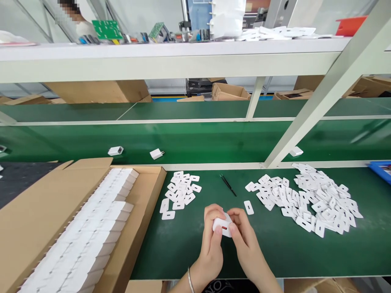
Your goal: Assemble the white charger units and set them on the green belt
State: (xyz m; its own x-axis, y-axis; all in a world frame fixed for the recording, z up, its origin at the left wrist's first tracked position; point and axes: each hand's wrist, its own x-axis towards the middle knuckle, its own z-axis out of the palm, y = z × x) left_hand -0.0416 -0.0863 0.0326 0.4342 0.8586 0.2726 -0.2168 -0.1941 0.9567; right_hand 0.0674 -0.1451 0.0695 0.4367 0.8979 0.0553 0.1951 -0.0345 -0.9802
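A small white USB charger (226,232) with a red slot in its upward face sits between both hands above the green bench. My left hand (210,240) is closed around its left side, thumb on the face. From the other side my right hand (247,240) grips it, its thumb pressing near the slot. A single white slotted cover plate (248,207) lies just beyond the right hand. Farther right spreads a large pile of such plates (320,199); a smaller group of plates (180,191) lies left of black tweezers (228,185).
At left, an open cardboard box (140,228) holds rows of white chargers (91,232). A green conveyor (198,140) carries a few spaced white chargers (157,154). A slanted white post (308,106) and an overhead shelf (171,67) cross in front. A blue tray (380,171) is at right.
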